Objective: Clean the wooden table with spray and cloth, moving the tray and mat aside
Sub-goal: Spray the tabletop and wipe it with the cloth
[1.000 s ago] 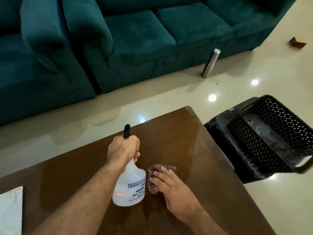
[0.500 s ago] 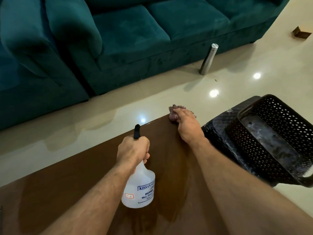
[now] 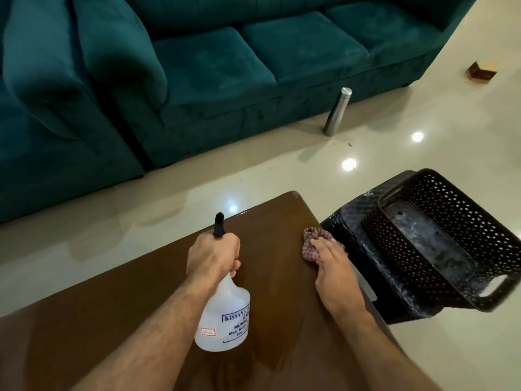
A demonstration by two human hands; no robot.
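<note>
My left hand (image 3: 212,256) grips the neck of a white spray bottle (image 3: 225,320) with a black nozzle, held over the middle of the dark wooden table (image 3: 112,320). My right hand (image 3: 331,266) presses flat on a checked red cloth (image 3: 311,244) at the table's right edge, fingers straight over it. A wet streak shines on the wood between the bottle and the cloth. Beside the right edge, a black perforated tray (image 3: 451,221) rests on a black stool (image 3: 346,221).
A teal sofa (image 3: 253,52) runs along the far side, with a teal armchair (image 3: 42,108) at left. A steel bottle (image 3: 337,111) stands on the glossy cream floor in front of the sofa. A small brown box (image 3: 482,70) lies at far right.
My right hand pushed the cloth to the far corner, then drew it back along the right edge. My left hand kept hold of the spray bottle.
</note>
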